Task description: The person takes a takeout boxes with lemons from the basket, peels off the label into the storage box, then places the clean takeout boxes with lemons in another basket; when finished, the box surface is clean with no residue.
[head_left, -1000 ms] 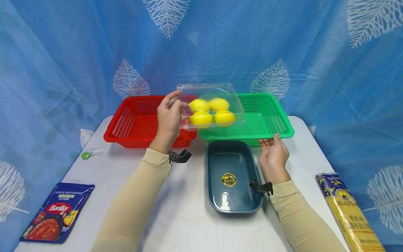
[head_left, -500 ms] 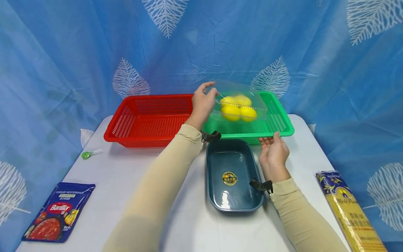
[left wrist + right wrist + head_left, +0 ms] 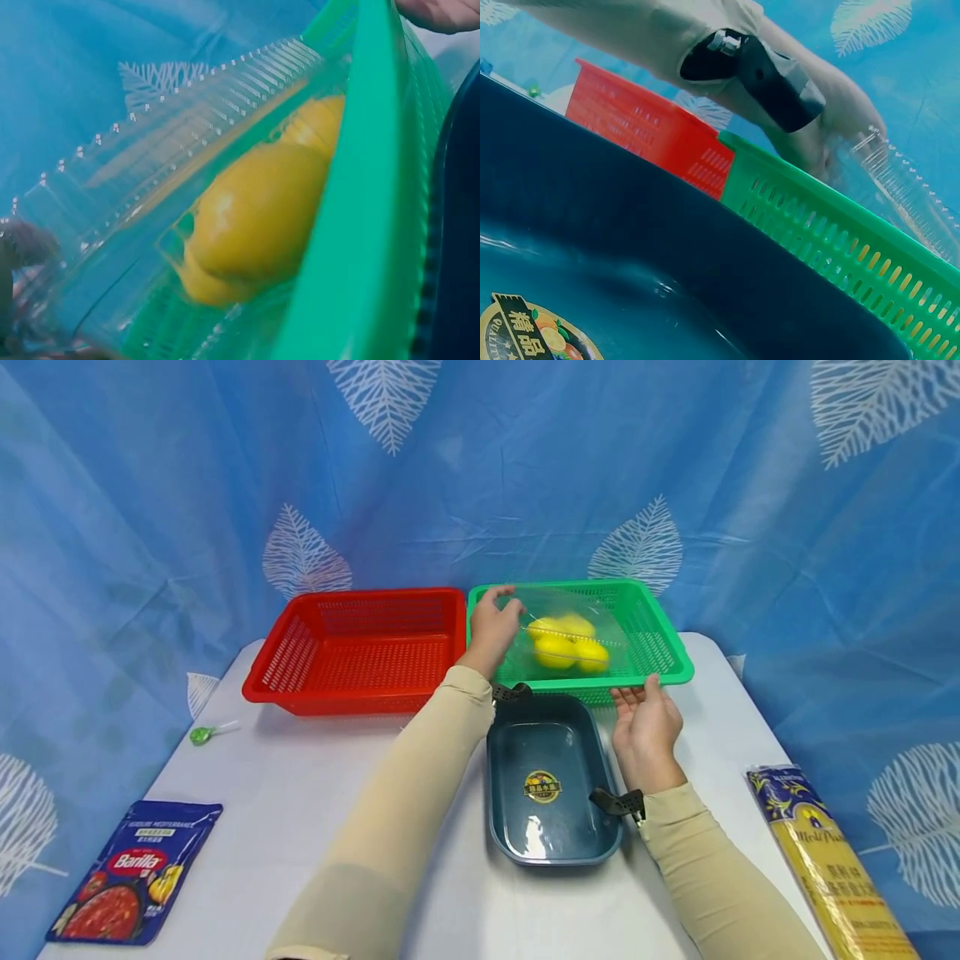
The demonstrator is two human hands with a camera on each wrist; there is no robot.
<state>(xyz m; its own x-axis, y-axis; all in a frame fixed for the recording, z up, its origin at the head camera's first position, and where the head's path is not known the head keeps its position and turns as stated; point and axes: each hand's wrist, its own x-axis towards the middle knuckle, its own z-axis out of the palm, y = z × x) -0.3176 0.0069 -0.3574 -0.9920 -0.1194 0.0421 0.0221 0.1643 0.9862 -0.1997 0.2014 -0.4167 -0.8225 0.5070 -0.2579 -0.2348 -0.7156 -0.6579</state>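
Note:
My left hand (image 3: pixel 495 625) grips the left side of a clear plastic box (image 3: pixel 611 631) holding several yellow lemons (image 3: pixel 557 652). The box sits tilted inside the green basket (image 3: pixel 671 672); whether it touches the basket floor I cannot tell. In the left wrist view, the lemons (image 3: pixel 259 214) show behind the basket's green rim (image 3: pixel 352 225), with the box's ridged edge (image 3: pixel 217 94) above them. At the basket's front rim, my right hand (image 3: pixel 647 727) holds on near the right corner, thumb at the lip and fingers below it. The right wrist view does not show that hand.
A red basket (image 3: pixel 360 702) stands left of the green one. In front is a dark blue tray (image 3: pixel 555 827) with a gold label. A green lollipop (image 3: pixel 200 736) and a Barilla pouch (image 3: pixel 135 872) lie left, a yellow pasta packet (image 3: pixel 832 860) right.
My left hand has carried the box of lemons rightward from between the baskets, then down into the green basket. My right hand has stayed at the green basket's front rim.

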